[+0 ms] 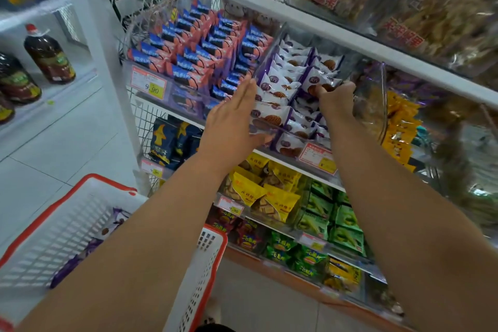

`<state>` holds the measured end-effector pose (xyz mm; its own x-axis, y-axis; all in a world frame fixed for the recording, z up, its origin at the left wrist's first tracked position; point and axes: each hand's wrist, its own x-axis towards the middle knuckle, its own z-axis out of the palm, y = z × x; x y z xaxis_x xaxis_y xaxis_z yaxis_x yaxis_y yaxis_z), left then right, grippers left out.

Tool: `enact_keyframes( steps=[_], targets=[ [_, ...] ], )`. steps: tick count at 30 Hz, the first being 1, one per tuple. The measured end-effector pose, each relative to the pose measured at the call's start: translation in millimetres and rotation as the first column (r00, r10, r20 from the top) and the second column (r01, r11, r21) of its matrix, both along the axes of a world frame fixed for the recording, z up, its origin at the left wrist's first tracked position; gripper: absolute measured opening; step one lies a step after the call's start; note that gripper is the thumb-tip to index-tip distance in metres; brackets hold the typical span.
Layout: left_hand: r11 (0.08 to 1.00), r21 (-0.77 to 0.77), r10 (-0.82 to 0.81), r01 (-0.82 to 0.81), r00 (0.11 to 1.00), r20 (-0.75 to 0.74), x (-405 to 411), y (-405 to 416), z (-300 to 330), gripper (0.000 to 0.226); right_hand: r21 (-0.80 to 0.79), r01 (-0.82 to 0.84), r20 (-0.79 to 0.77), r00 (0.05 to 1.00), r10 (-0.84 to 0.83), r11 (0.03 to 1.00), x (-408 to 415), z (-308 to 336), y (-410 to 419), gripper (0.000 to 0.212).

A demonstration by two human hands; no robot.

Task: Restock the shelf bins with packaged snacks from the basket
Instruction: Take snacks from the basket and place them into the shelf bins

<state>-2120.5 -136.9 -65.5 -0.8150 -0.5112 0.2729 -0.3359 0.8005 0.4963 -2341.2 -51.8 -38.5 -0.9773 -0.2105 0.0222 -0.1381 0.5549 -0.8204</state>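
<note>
Your forearms cover most of the basket [67, 224]; only a few purple-and-white packs [118, 219] show in it, partly hidden. Your right hand [336, 101] reaches into the clear bin [380, 105], fingers curled down on a white pack [319, 79]; the fingertips are buried among wrappers, so it seems to be a grip, though I can't be sure. Your left hand [231, 118] lies flat, fingers straight and together, pressed against the left side of the pack row [272, 97] at the bin's front. The packs stand on edge in two rows running back into the shelf, faces tilted toward you, each showing a brown round cake. Their print is too blurred to read. The tag [149, 83] under the blue-and-red packs [194, 46] reads 9.90; the tag [319, 158] under your bin is blurred.
</note>
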Motion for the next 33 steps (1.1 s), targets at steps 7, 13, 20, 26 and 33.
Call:
enact_keyframes(
  steps=[7, 13, 20, 26, 33],
  targets=[
    [1.000, 0.011, 0.005, -0.006, 0.997, 0.071, 0.6, 0.1, 5.6, 0.104, 0.039, -0.004, -0.082, 0.997, 0.007, 0.999, 1.9, -4.9, -1.1, 0.042],
    [1.000, 0.002, -0.001, 0.000, 0.996, 0.092, 0.8, -1.4, 6.1, 0.105, 0.068, 0.024, -0.101, 0.995, -0.017, 0.997, -0.6, -6.5, 1.7, 0.047],
    [1.000, 0.009, -0.006, 0.005, 0.995, 0.104, 1.7, -1.2, 9.1, 0.107, 0.037, 0.056, -0.075, 0.996, -0.054, 0.998, 1.0, 2.3, 11.1, 0.069],
    [1.000, 0.007, -0.007, 0.006, 0.994, 0.112, 0.8, -1.8, 9.3, 0.109, 0.070, -0.010, -0.063, 0.998, 0.015, 0.997, 14.9, 19.3, 30.9, 0.064],
    [0.997, 0.039, -0.069, 0.068, 0.997, 0.021, 17.4, 0.9, 7.6, 0.093, -0.235, -0.251, -0.103, 0.967, 0.232, 0.939, 112.3, 30.7, 59.9, 0.021]
  ],
)
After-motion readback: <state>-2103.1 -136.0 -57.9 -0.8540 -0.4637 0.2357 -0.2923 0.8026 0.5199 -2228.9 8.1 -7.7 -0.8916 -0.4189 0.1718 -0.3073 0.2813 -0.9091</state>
